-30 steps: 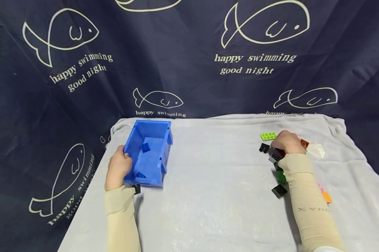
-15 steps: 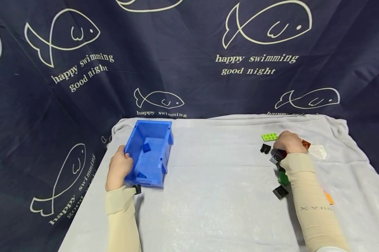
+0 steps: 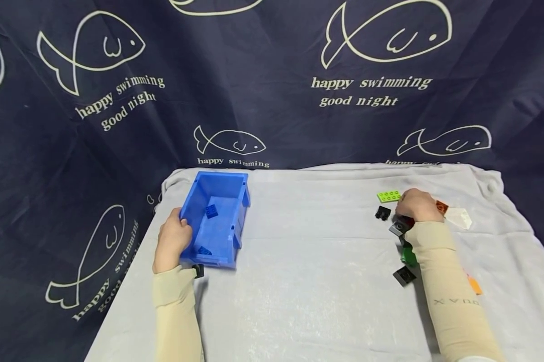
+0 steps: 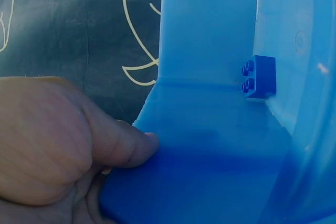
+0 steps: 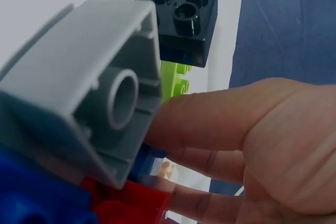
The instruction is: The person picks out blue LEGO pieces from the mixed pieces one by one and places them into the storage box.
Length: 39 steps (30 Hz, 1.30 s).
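In the head view my left hand [image 3: 173,237] grips the near-left side wall of a blue plastic bin [image 3: 217,234], its thumb over the rim. Inside the bin lie two blue bricks, one of them a studded blue brick [image 4: 260,77] in the left wrist view. At the right, my right hand [image 3: 418,205] reaches down into a group of toy bricks. Its thumb and fingers pinch a dark blue brick [image 5: 143,163], mostly hidden behind a grey brick [image 5: 100,87]. Close by are a red brick [image 5: 131,203], a black brick [image 5: 184,19] and another blue brick [image 5: 37,192].
Around the right hand lie a lime green brick [image 3: 388,196], an orange-brown brick [image 3: 442,207] and a white piece [image 3: 459,218]. Nearer me are a green brick [image 3: 408,256], a black block [image 3: 404,276] and an orange piece [image 3: 474,285]. A white cloth [image 3: 308,281] covers the table before a dark curtain.
The whole head view shifts slightly to the right. My left hand keeps its grip on the bin, and my right hand stays among the bricks with only slight movement.
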Tool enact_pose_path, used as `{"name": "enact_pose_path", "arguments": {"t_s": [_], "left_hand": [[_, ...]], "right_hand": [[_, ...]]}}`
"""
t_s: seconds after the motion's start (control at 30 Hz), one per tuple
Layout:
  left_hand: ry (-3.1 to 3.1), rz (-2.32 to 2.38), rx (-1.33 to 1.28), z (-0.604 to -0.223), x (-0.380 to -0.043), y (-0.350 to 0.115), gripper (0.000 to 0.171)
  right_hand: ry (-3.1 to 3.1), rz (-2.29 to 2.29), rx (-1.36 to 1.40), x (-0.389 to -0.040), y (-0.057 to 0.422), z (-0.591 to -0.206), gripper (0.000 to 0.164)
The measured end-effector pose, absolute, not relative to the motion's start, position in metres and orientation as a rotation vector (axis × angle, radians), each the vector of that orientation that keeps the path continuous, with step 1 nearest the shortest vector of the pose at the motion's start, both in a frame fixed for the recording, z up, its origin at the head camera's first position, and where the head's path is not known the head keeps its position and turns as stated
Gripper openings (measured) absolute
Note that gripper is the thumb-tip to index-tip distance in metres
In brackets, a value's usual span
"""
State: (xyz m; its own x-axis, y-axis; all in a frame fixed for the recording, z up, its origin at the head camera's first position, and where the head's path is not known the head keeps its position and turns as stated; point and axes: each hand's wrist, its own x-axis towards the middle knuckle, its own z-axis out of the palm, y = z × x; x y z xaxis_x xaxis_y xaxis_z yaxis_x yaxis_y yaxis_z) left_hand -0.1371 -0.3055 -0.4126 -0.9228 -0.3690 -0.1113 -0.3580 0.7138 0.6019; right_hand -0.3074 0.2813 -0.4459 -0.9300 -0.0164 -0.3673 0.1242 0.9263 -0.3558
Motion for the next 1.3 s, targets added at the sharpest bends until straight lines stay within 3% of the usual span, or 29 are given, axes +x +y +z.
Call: {"name": "enact_pose_path", "arguments": {"t_s": [0.33,0.87,1.3], "left_hand": [[-2.886,-1.011,0.614,-0.413,-0.138,-0.306,0.046],[-2.886,-1.008,0.609,-0.414,-0.139,-0.306,0.048],[-2.886,-1.018,0.625,-0.414,-0.137,-0.305,0.047]], "right_hand": [[2.741,-0.539,0.021,-0.306,0.286,-0.444,0.033],[2.778,-0.656,0.080,-0.301,0.292,-0.446,0.025],[2.900,-0.743,0.079,-0.298,0.295,-0.437,0.038]]}}
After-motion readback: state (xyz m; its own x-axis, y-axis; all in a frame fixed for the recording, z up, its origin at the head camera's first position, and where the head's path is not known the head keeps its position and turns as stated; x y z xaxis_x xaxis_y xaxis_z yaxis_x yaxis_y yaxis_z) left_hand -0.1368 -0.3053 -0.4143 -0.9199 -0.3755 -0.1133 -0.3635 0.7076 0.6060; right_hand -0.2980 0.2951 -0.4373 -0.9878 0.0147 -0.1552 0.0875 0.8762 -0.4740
